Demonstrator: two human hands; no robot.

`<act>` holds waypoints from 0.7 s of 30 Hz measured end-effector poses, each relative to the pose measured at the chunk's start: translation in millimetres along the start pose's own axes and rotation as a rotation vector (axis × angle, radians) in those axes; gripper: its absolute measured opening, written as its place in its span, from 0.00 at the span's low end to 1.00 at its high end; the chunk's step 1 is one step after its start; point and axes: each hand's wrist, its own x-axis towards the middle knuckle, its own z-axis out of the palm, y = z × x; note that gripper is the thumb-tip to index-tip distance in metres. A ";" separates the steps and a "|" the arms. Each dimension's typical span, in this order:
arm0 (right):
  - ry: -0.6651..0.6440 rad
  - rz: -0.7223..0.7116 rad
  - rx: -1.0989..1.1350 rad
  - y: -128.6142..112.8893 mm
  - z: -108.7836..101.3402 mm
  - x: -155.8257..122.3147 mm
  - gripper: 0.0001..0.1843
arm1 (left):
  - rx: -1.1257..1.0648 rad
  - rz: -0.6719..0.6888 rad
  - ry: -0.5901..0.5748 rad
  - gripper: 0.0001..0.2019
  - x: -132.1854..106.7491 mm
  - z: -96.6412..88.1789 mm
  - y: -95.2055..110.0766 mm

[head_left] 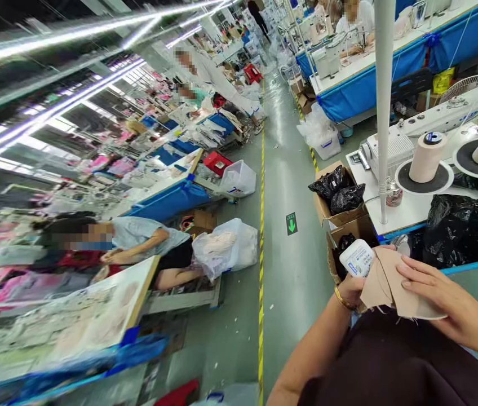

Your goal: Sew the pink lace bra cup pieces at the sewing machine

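Note:
A beige piece of fabric point(391, 285) is held above my lap between both hands. My left hand point(351, 290), with a gold bracelet at the wrist, grips its left edge from underneath; most of its fingers are hidden by the cloth. My right hand point(442, 296) lies over the right side of the fabric, fingers stretched along it and thumb beneath. A small white box with printed text point(357, 257) sits just behind my left hand. Dark cloth point(391, 366) covers my lap below.
On my right stands a white sewing machine point(429, 121) on a white table point(403, 211) with two beige thread cones point(427, 158), black plastic bags point(467, 228) and a white pole point(383, 101). Cardboard boxes point(340, 217) line the green aisle point(285, 169). Other people work at tables to the left.

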 end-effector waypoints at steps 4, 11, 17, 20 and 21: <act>0.031 0.011 0.010 -2.1 1.9 6.3 0.39 | 0.025 0.023 -0.009 0.51 -2.9 8.0 6.9; 0.046 0.009 0.027 -7.6 1.1 6.6 0.38 | 0.008 0.022 -0.018 0.50 -3.4 9.4 7.4; 0.049 -0.007 0.007 -9.5 -0.2 9.3 0.38 | 0.006 0.007 -0.032 0.51 -3.8 6.3 5.4; 0.041 -0.016 0.000 -10.9 0.4 10.2 0.42 | 0.003 0.003 -0.048 0.51 -3.2 6.0 4.5; 0.035 -0.012 -0.002 -11.8 0.5 10.5 0.43 | -0.005 0.001 -0.044 0.51 -3.2 5.7 3.9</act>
